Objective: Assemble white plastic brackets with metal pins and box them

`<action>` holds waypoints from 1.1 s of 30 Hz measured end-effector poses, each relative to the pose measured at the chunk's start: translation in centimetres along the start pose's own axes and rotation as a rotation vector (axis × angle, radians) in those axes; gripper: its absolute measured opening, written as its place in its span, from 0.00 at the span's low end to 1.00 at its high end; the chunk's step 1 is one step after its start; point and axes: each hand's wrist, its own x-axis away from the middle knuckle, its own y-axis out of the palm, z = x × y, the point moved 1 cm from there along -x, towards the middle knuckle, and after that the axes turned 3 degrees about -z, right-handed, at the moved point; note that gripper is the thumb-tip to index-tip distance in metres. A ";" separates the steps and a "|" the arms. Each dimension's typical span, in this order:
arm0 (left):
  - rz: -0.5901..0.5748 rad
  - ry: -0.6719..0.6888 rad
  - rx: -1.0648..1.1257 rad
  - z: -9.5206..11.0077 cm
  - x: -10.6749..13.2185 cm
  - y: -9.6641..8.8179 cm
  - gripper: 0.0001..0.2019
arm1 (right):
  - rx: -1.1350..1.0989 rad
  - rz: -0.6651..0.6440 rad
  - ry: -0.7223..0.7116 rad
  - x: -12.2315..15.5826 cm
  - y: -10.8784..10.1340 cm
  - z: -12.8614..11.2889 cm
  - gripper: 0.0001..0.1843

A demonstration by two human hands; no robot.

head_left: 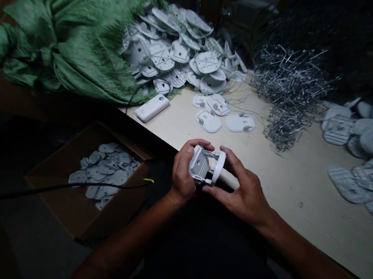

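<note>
My left hand (183,172) is wrapped round a white plastic clip half (199,163), held upright at the table's near edge. My right hand (243,185) grips a second white clip half (219,167), pressed face to face against the first. Both hands meet over the edge of the pale table (288,185). Two loose white clip halves (223,121) lie on the table just beyond my hands.
A large heap of white clip halves (179,52) spills from a green woven sack (73,39) at the back left. A tangle of metal wire springs (288,88) lies at the back right, more white halves (365,154) at far right. A white power bank (152,107) lies near a cardboard box (102,175) holding clip pieces below the table.
</note>
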 end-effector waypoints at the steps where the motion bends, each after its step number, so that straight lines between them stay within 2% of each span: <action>1: 0.004 -0.004 -0.003 0.0 0.1 0.1 0.18 | 0.010 -0.002 -0.012 0.1 0.0 0.0 0.56; 7: 0.054 0.058 -0.031 0.2 0.1 0.7 0.18 | 0.063 -0.001 -0.083 -0.1 -0.1 0.3 0.57; 11: 0.083 0.089 -0.151 0.2 -0.2 0.9 0.17 | 0.062 -0.040 -0.098 -0.9 0.0 0.9 0.57; 14: 0.111 0.087 -0.188 0.1 -0.6 0.8 0.17 | -0.001 -0.067 -0.099 -1.5 0.2 1.4 0.58; 18: 0.120 0.053 -0.117 0.0 -1.0 0.7 0.17 | -0.108 -0.061 -0.053 -2.1 0.5 1.8 0.58; 23: 0.122 0.009 -0.078 0.4 -1.4 0.6 0.17 | -0.276 -0.114 -0.014 -2.8 0.9 1.6 0.56; 28: 0.115 0.016 -0.073 0.2 -1.8 0.5 0.16 | -0.243 -0.078 -0.044 -2.9 1.0 2.1 0.58; 31: 0.073 -0.022 -0.096 -1.0 -1.8 -0.1 0.17 | -0.156 -0.071 -0.079 -2.5 0.2 3.3 0.58; 33: 0.042 -0.084 -0.141 -2.1 -1.9 -0.9 0.20 | -0.060 -0.113 -0.108 -2.4 -0.8 4.2 0.57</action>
